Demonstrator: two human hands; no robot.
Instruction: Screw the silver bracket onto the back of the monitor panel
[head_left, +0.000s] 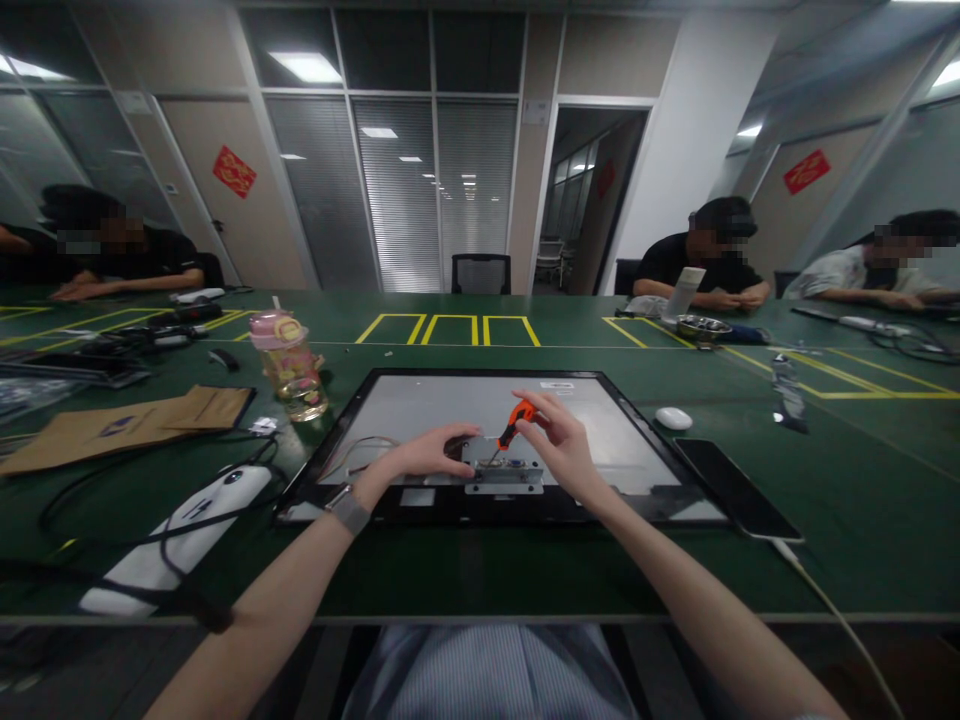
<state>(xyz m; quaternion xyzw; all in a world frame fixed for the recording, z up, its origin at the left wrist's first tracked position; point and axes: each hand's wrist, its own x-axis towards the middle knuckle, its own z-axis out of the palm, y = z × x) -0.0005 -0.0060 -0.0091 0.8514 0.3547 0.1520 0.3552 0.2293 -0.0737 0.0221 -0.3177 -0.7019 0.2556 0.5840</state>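
A flat monitor panel (615, 400) lies back-side up on the green table in front of me, with a small metal bracket (504, 478) near its front edge. My right hand (561, 440) pinches an orange-handled screwdriver (514, 424), whose tip points down-left at the bracket. My left hand (427, 453) rests on the panel just left of the tip, fingers curled over a dark round spot. A thin wire loop (360, 447) lies on the panel to the left.
A pink drink bottle (289, 365) stands left of the panel, brown envelopes (120, 425) beyond it. A white device with black cables (180, 535) lies front left. A white mouse (673, 418) and a black phone (736, 488) lie to the right. Three people sit at the far side.
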